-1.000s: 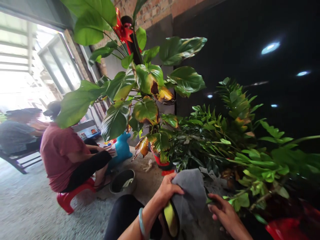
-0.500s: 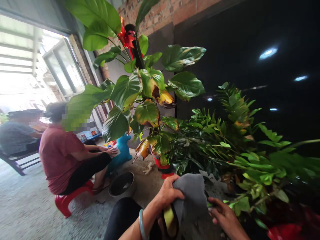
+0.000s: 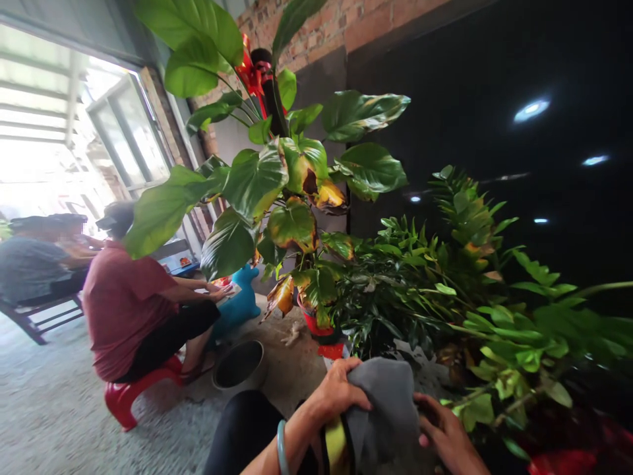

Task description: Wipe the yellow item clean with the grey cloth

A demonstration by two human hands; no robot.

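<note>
My left hand [image 3: 337, 393] grips the top edge of a grey cloth [image 3: 388, 402] low in the middle of the view. A yellow-green leaf [image 3: 335, 443] with a dark rim pokes out under the cloth beside my left wrist, which wears a pale bangle. My right hand [image 3: 442, 430] presses against the cloth's right side, fingers curled on it. Both hands are just in front of a low bushy plant [image 3: 420, 284].
A tall potted plant [image 3: 291, 185] with big leaves stands in a red pot [image 3: 319, 326]. A dark metal bowl [image 3: 238, 364] sits on the floor. A person in a red shirt [image 3: 123, 310] sits on a red stool [image 3: 129, 394]; another sits behind on a bench.
My right hand has moved left onto the grey cloth and now touches it. The cloth and left hand sit slightly lower in view as the camera tilted up.
</note>
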